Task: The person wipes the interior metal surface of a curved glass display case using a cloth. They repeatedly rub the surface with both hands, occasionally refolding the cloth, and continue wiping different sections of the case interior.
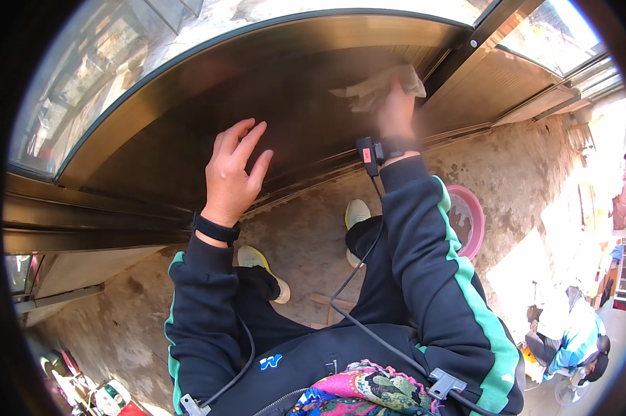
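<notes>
A metal-framed door panel (292,104), dark and brownish with glass above it, stands in front of me. My right hand (397,112), blurred, presses a pale cloth (367,93) to the right part of the panel. A strap with a small black device sits on that wrist. My left hand (235,169) is in front of the panel's left part, fingers apart and slightly bent, with nothing in it; whether it touches the panel I cannot tell. A black band circles the left wrist.
A pink basin (471,221) with liquid stands on the concrete floor (313,223) to the right. A wooden piece (333,301) lies between my feet. A cable runs along my right arm. A person in blue (578,338) is at the lower right; assorted items lie lower left.
</notes>
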A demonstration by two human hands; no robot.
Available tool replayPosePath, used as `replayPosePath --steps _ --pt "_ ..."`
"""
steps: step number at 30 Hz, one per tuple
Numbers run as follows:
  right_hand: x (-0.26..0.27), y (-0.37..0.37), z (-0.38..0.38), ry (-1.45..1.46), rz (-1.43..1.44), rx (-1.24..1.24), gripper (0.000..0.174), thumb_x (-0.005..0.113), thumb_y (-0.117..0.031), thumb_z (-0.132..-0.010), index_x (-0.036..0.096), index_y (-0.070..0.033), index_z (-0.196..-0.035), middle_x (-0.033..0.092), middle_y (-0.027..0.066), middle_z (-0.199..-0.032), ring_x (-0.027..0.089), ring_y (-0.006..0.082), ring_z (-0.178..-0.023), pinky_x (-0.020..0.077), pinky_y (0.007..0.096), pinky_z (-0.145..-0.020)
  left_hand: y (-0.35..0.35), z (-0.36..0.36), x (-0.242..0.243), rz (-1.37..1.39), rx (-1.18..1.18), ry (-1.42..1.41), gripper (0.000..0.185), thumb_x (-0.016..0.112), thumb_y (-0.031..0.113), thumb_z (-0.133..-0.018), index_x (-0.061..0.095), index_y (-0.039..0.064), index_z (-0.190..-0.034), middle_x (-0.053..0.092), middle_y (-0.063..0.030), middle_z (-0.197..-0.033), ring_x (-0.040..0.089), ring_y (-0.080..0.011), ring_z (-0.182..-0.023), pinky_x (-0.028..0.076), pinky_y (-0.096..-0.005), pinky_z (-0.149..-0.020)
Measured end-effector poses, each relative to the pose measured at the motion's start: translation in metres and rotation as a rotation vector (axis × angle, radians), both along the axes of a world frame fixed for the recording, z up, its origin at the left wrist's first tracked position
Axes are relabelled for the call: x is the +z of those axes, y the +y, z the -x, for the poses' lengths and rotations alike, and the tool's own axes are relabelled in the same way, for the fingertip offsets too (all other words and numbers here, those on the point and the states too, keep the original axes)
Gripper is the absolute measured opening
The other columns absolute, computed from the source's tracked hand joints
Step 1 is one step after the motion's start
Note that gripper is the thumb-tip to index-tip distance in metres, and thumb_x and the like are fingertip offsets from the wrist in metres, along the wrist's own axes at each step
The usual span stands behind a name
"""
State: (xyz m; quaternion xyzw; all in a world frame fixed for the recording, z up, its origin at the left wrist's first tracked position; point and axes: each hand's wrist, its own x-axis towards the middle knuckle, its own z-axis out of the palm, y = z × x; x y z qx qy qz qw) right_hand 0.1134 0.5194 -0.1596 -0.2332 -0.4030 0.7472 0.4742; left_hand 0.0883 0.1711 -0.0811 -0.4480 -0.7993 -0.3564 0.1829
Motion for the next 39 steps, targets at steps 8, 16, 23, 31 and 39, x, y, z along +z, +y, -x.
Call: replayPosePath --steps 8,16,23,31,39 --pt "-0.172 0.04 0.007 -0.467 0.153 0.026 0.031 0.058 -0.01 -0.103 0.054 -0.006 -0.133 0.063 0.0097 -0.127 0.062 0.026 -0.114 0.0534 0.0414 -0.093 -0.007 0.008 -0.005 0.059 0.023 -0.042 0.044 0.077 0.008 -0.084 0.07 0.009 -0.127 0.065 -0.0101 -0.128 0.064 -0.0302 -0.109 0.056 -0.0394 -0.089" --pt "-0.072 0.051 -0.003 -0.068 0.016 -0.074 0.038 0.064 -0.002 -0.096 0.053 -0.002 -0.133 0.064 0.0086 -0.126 0.062 0.0243 -0.112 0.0506 0.0395 -0.097 -0.016 0.008 0.001 0.029 0.017 -0.005 0.045 0.077 0.007 -0.083 0.069 0.009 -0.127 0.065 -0.0097 -0.126 0.064 -0.0296 -0.107 0.056 -0.0393 -0.088" --pt "0.025 0.007 -0.005 -0.058 -0.25 -0.213 0.045 0.066 0.001 -0.095 0.049 0.0 -0.137 0.061 0.0087 -0.132 0.059 0.0213 -0.115 0.0441 0.0337 -0.103 -0.018 0.006 -0.003 0.034 0.018 -0.001 0.046 0.077 0.007 -0.082 0.069 0.01 -0.128 0.065 -0.0096 -0.126 0.064 -0.0301 -0.108 0.056 -0.0394 -0.089" --pt "-0.109 0.015 0.005 -0.37 0.163 -0.107 0.053 0.056 0.007 -0.095 0.04 -0.005 -0.144 0.056 0.0123 -0.137 0.058 0.0259 -0.119 0.0498 0.0405 -0.101 -0.019 0.013 -0.008 0.082 0.015 -0.032 0.046 0.077 0.006 -0.082 0.069 0.009 -0.128 0.065 -0.01 -0.127 0.064 -0.0305 -0.108 0.056 -0.0392 -0.089" --pt "-0.097 -0.032 0.028 -0.324 0.409 0.026 0.052 0.053 0.013 -0.094 0.04 -0.01 -0.139 0.055 0.0115 -0.133 0.059 0.028 -0.114 0.0534 0.0481 -0.098 -0.026 0.011 -0.005 0.058 0.0 -0.044 0.045 0.077 0.006 -0.082 0.069 0.008 -0.127 0.065 -0.0104 -0.126 0.064 -0.0307 -0.109 0.056 -0.0392 -0.089"
